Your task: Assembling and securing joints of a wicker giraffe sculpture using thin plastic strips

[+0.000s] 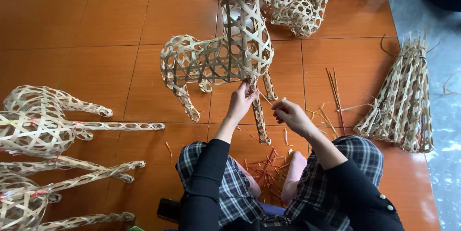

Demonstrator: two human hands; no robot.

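Note:
A woven bamboo animal figure (216,60) stands on the orange tiled floor in front of me. My left hand (241,100) pinches the top of its front leg (259,118), just under the chest. Beside that leg hovers my right hand (289,115), fingers curled around what looks like a thin strip; the strip itself is hard to make out. My legs in checked trousers are crossed below, with bare feet showing.
Several finished woven figures (43,130) lie at the left. A bundle of woven cone pieces (403,101) rests at the right, more woven forms (307,0) at the top. Bamboo strips (334,92) and red scraps (264,166) litter the floor.

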